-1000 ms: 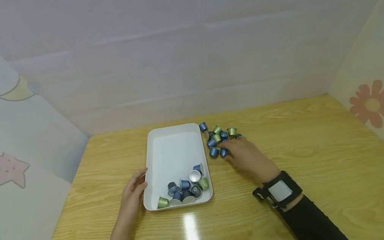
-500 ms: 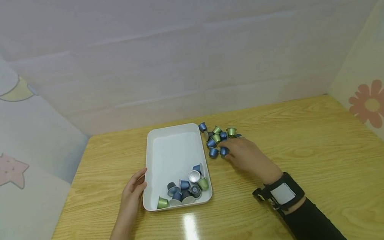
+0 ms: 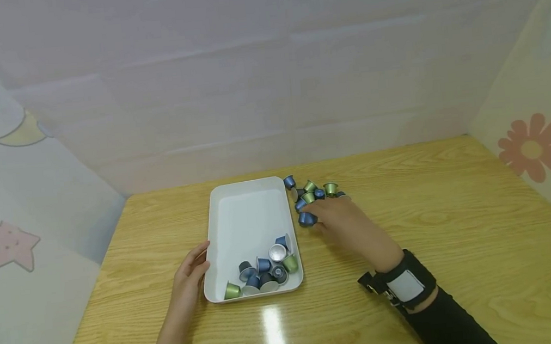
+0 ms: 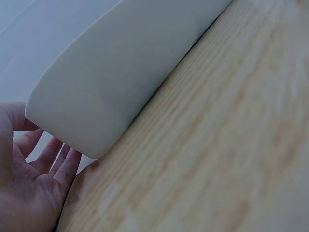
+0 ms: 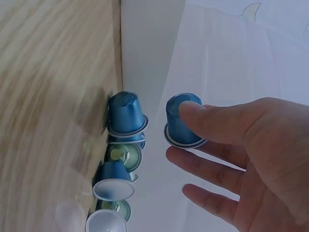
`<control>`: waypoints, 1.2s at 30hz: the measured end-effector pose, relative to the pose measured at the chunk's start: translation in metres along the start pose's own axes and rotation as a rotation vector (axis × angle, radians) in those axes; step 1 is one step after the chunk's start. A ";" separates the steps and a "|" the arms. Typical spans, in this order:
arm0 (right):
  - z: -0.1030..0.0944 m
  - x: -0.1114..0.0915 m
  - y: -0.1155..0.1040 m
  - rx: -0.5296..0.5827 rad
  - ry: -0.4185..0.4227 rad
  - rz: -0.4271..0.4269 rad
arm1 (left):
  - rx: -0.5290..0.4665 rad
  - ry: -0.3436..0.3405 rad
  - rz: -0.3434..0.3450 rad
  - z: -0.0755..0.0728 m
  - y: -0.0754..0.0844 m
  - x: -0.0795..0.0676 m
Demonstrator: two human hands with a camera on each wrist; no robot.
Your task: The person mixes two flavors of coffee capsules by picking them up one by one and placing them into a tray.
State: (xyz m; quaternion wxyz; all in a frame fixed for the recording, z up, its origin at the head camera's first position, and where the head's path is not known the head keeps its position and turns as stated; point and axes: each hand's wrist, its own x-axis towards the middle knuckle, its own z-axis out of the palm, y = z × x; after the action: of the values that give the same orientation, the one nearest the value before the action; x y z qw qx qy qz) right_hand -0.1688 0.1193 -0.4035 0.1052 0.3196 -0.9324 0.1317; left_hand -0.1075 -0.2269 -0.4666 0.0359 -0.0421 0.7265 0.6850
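In the right wrist view, a blue coffee capsule (image 5: 175, 121) is pinched between the thumb and fingers of my right hand (image 5: 260, 159). The head view has this right hand (image 3: 346, 228) over the near side of a capsule pile, hiding part of it. Another blue capsule (image 5: 125, 113) stands close by the held one. My left hand (image 3: 188, 272) rests against the left side of a white tray (image 3: 240, 213), its fingers touching the wall. Blue, dark and green capsules (image 3: 232, 290) lie gathered at the tray's near end. In the left wrist view, fingers (image 4: 46, 157) meet the tray's outer wall.
Right of the tray, loose blue, dark and green capsules (image 3: 330, 189) lie on the wooden table (image 3: 431, 207). A pale wall (image 3: 268, 85) stands behind the table's far edge, with printed side walls left and right.
My right hand has shifted slightly left toward the tray, bringing a blue capsule against its neighbour. The left hand and tray look unmoved.
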 end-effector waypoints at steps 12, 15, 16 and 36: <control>0.000 0.004 -0.013 -0.027 0.048 -0.126 | 0.001 0.010 0.025 -0.001 -0.002 0.001; -0.002 0.007 -0.017 -0.038 0.047 -0.131 | 0.010 0.009 0.026 -0.001 -0.001 0.002; -0.001 0.008 -0.019 -0.042 0.050 -0.140 | 0.013 0.008 0.026 -0.001 -0.001 0.001; 0.004 0.004 -0.056 -0.139 0.085 -0.323 | 0.005 0.004 0.019 -0.002 0.000 0.000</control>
State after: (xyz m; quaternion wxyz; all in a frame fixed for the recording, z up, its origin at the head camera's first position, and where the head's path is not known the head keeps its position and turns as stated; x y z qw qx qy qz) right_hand -0.1374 0.0728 -0.3956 0.1862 0.4514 -0.8705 0.0615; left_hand -0.1071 -0.2287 -0.4664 0.0279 -0.0366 0.7285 0.6835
